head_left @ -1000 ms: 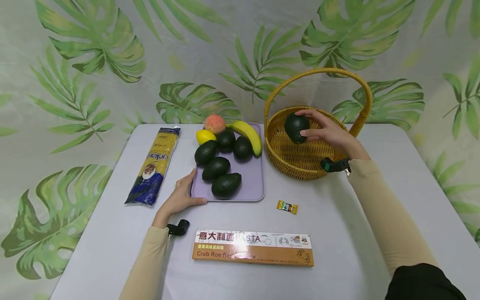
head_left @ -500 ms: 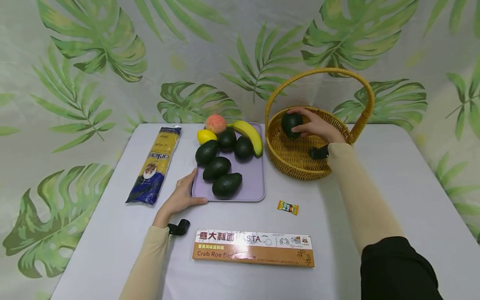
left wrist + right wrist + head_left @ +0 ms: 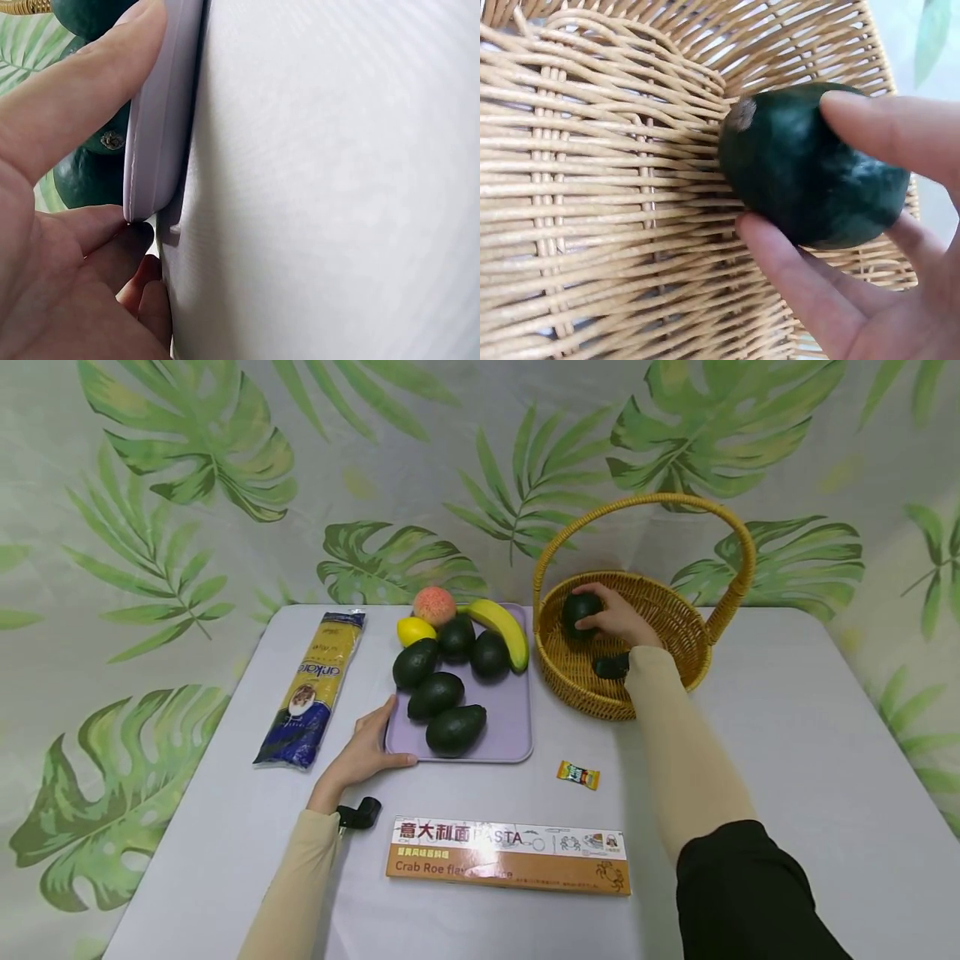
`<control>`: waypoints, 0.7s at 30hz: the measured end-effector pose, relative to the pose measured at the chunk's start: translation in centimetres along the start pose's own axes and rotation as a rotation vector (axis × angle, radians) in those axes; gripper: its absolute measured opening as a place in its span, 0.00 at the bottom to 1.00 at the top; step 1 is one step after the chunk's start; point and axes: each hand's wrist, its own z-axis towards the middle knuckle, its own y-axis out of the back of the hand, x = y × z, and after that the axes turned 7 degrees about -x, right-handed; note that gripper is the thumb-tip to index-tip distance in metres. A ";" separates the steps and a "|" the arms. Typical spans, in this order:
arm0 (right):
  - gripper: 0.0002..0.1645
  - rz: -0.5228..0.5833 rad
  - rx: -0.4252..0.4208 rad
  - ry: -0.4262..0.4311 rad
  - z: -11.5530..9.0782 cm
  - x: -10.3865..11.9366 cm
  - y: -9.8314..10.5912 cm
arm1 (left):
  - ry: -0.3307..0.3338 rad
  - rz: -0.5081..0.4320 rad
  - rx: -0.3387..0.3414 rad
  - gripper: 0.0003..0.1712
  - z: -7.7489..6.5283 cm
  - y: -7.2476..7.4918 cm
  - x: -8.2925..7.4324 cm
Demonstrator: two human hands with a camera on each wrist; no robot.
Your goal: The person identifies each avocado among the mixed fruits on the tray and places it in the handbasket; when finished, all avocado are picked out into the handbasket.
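Inside the wicker basket (image 3: 581, 693), my right hand (image 3: 618, 617) holds a dark green avocado (image 3: 580, 614) near the left wall. The right wrist view shows thumb and fingers on opposite sides of this avocado (image 3: 810, 169), close to the woven wicker. My left hand (image 3: 365, 752) grips the near left corner of a lilac tray (image 3: 510, 727), thumb along its front edge and fingers at its left side. On that tray lie several avocados (image 3: 456, 731), a banana (image 3: 501, 631), a lemon (image 3: 414, 630) and a peach (image 3: 435, 606).
A tall handle (image 3: 645, 500) arches over the basket. Left of the tray lies a bag of pasta (image 3: 311, 689). In front are a small wrapped candy (image 3: 578, 775) and a long pasta box (image 3: 508, 856). A leaf-print cloth (image 3: 405, 443) hangs behind the white table (image 3: 787, 735).
My right hand has carried the avocado left and lower into the basket, and the right forearm has swung left. My left hand stays on the tray corner.
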 end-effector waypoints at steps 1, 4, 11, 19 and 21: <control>0.35 0.002 0.003 0.000 0.0 0.0 -0.1 | 0.001 0.000 0.000 0.63 0.0 0.0 0.0; 0.34 -0.018 0.007 -0.001 0.2 0.1 -0.1 | 0.001 -0.002 -0.001 0.63 0.0 0.0 0.0; 0.34 -0.083 0.034 -0.002 -0.4 0.4 0.5 | -0.001 -0.004 -0.001 0.63 0.0 0.1 0.1; 0.33 -0.041 0.049 0.004 -2.3 0.7 2.0 | 0.001 -0.019 0.000 0.63 -0.1 0.0 0.1; 0.32 -0.038 0.058 0.019 -2.7 0.6 2.4 | 0.000 -0.018 0.000 0.62 -0.1 0.1 0.0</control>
